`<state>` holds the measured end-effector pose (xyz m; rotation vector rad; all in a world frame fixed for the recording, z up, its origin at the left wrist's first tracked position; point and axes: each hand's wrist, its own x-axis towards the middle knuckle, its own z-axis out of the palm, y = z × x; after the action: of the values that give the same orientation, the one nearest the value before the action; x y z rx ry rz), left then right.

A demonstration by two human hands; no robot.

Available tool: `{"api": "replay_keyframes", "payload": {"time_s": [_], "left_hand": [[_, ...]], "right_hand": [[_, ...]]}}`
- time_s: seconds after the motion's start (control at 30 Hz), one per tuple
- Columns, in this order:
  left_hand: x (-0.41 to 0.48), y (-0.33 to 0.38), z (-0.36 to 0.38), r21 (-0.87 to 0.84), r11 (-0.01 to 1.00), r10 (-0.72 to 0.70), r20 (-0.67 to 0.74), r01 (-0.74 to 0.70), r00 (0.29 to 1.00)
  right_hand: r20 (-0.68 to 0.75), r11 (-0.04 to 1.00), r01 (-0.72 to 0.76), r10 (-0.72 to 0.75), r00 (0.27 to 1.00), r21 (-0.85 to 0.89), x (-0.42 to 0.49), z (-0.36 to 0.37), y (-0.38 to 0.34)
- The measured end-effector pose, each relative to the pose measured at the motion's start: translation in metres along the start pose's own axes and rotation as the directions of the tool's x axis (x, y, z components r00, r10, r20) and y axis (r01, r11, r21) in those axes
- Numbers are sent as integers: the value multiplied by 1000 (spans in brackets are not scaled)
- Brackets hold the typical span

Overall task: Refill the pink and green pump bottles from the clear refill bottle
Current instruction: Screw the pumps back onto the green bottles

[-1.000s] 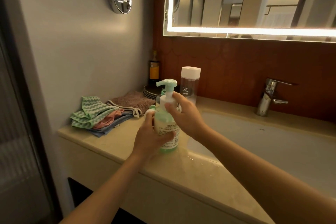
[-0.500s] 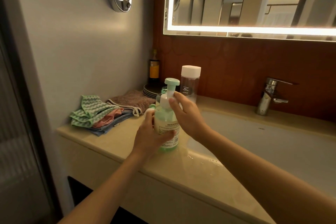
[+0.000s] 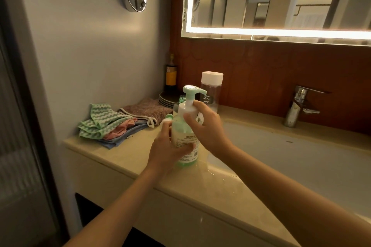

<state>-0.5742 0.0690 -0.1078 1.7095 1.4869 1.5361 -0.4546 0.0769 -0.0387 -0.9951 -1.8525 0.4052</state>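
The left hand [image 3: 166,150] was wrapped around the lower body of the green pump bottle [image 3: 186,139], thumb across its label, holding it upright on the beige counter [image 3: 124,152] at the near left corner of the basin [image 3: 301,156]. The right hand [image 3: 206,128] gripped the bottle's white collar from the right, thumb on the near face and fingers curled behind, just under the green pump head [image 3: 193,90], whose spout pointed right. Directly behind that grip stood the clear refill bottle [image 3: 211,94] with its white cap on. Left of the held bottle lay folded cloths [image 3: 104,124] and a brown towel [image 3: 148,109]. The tap [image 3: 299,106] stood well off to the right.
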Motion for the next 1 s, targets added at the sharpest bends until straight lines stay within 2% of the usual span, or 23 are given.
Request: {"api": "replay_keyframes", "payload": {"time_s": [0.1, 0.17, 0.27, 0.33, 0.43, 0.5, 0.57, 0.67, 0.77, 0.83, 0.93, 1.0], "left_hand": [[-1, 1, 0, -8, 1000, -7, 1, 7, 1000], [-1, 1, 0, -3, 1000, -7, -2, 7, 1000], [-1, 1, 0, 13, 1000, 0, -11, 0, 1000], [0, -1, 0, 20, 1000, 6, -9, -6, 1000], [1, -2, 0, 20, 1000, -2, -1, 2, 1000], [1, -2, 0, 13, 1000, -16, 2, 16, 1000], [0, -1, 0, 14, 1000, -23, 1, 23, 1000], [0, 0, 0, 16, 1000, -14, -11, 14, 1000], [0, 1, 0, 15, 1000, -6, -7, 6, 1000], [0, 0, 0, 17, 1000, -3, -4, 3, 1000], [1, -2, -1, 16, 1000, -7, 3, 7, 1000], [0, -2, -1, 11, 1000, -15, 9, 15, 1000]], "right_hand": [[-128, 987, 1, -21, 991, -160, 2, -1, 0], [-135, 982, -33, 8, 991, -185, 5, 0, -3], [17, 996, -85, 84, 996, 7, 8, 3, -5], [85, 991, -88, 79, 993, 102, 8, 1, -4], [-33, 1000, -21, 21, 999, -7, 7, -1, 0], [-119, 994, -48, 37, 992, -96, 10, 1, -2], [-141, 986, -88, 68, 988, -140, 12, 3, -7], [-39, 991, -24, 19, 999, -129, 11, 6, -5], [84, 1000, 9, -11, 996, 26, 3, 4, 2], [14, 999, 7, -8, 1000, 43, 2, 2, 4], [-152, 997, 10, -22, 988, -79, 5, 2, 2], [-204, 988, -34, 2, 979, -153, 10, 3, -2]]}}
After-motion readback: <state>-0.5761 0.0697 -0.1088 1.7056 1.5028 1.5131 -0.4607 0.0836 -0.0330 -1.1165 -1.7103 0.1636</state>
